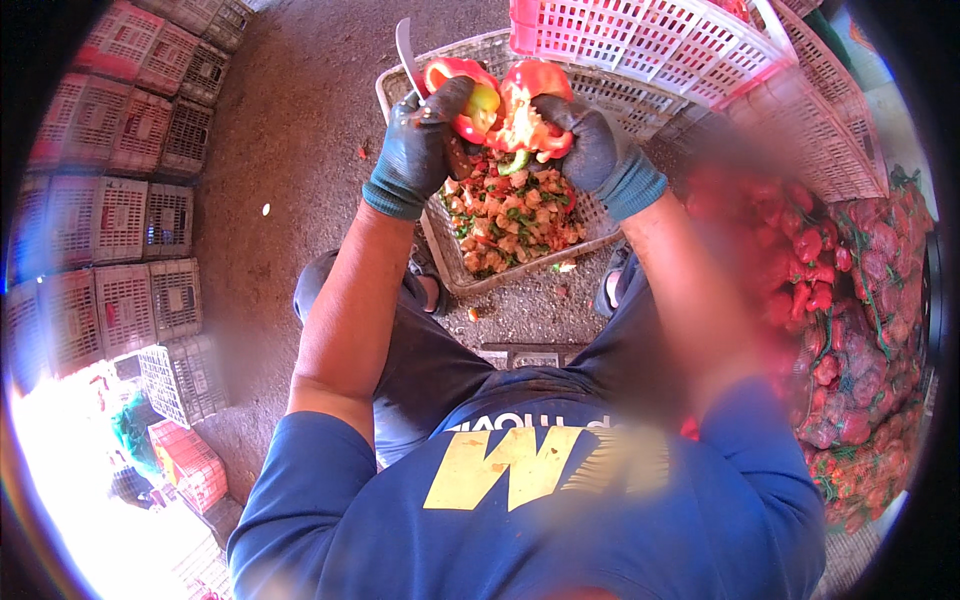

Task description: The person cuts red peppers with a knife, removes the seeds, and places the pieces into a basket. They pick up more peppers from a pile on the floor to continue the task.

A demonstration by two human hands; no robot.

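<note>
A red bell pepper is split into two parts above a plastic crate. My left hand (424, 142), in a dark coated glove with a teal cuff, holds the left pepper part (457, 75) with its yellow-green inside showing. The same hand also grips a knife (407, 56), its curved blade pointing up and away. In my right hand (589, 142), gloved alike, is the other part (536, 81), its pale seeds and core exposed. A green stem (514, 163) hangs between the hands. Below lie many pepper cores and scraps (510, 217) in the crate (480, 286).
A white and pink crate (645, 45) rests at the far rim of the scrap crate. Red peppers (806, 247) and filled net sacks (855, 375) lie at the right. Stacked crates (124, 217) line the left. Small scraps dot the floor (262, 135).
</note>
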